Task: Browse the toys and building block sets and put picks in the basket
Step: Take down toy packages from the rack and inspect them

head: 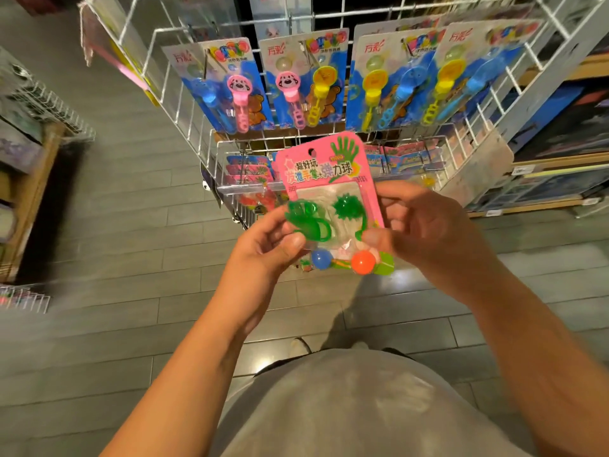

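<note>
I hold a pink carded toy pack upright in front of me, at the centre of the head view. Its blister shows green sticky hands, a green spiky ball, a blue ball and an orange ball. My left hand pinches the pack's lower left side, thumb on the front. My right hand grips the lower right side, thumb pressed on the blister. No basket is in view.
A white wire display rack stands just ahead, hung with bubble wand packs; more pink packs hang on its lower row. Wooden shelves with boxes stand at right, another shelf at left. Grey plank floor lies below.
</note>
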